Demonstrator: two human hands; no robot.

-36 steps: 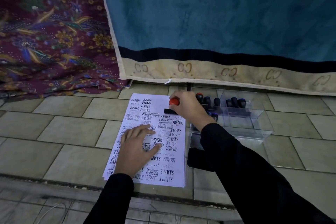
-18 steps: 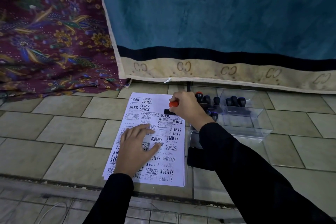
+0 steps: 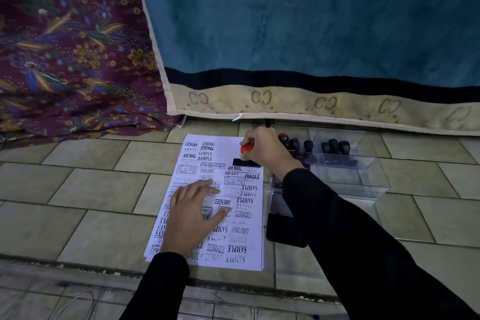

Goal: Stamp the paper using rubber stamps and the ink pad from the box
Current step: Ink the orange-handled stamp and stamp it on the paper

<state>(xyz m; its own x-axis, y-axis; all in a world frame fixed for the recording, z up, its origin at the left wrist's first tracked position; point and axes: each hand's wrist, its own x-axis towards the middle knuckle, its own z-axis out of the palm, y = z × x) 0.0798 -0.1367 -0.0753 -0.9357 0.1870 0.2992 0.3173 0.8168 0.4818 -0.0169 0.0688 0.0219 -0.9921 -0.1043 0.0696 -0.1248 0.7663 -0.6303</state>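
Note:
A white sheet of paper (image 3: pixel 192 163), covered with black stamp prints, lies on the tiled floor. My left hand (image 3: pixel 192 215) rests flat on its middle with fingers spread. My right hand (image 3: pixel 265 150) grips a rubber stamp (image 3: pixel 246 148) with a red knob. The stamp's black base sits on the paper's upper right part. A clear plastic box (image 3: pixel 363 184) stands to the right of the paper with several dark-handled stamps (image 3: pixel 335 147) in it. The ink pad (image 3: pixel 276 202), a metal tin, lies open beside the paper, partly hidden by my right sleeve.
A black phone-like slab (image 3: pixel 283 234) lies below the ink pad tin. A blue rug (image 3: pixel 311 34) with a beige edge hangs close behind the box. Patterned purple cloth (image 3: pixel 72 47) fills the left back. A step edge (image 3: pixel 78 265) runs along the floor near me.
The right hand has kept the red-knobbed stamp at the paper's upper right, shifting only slightly. The left hand has stayed flat on the paper.

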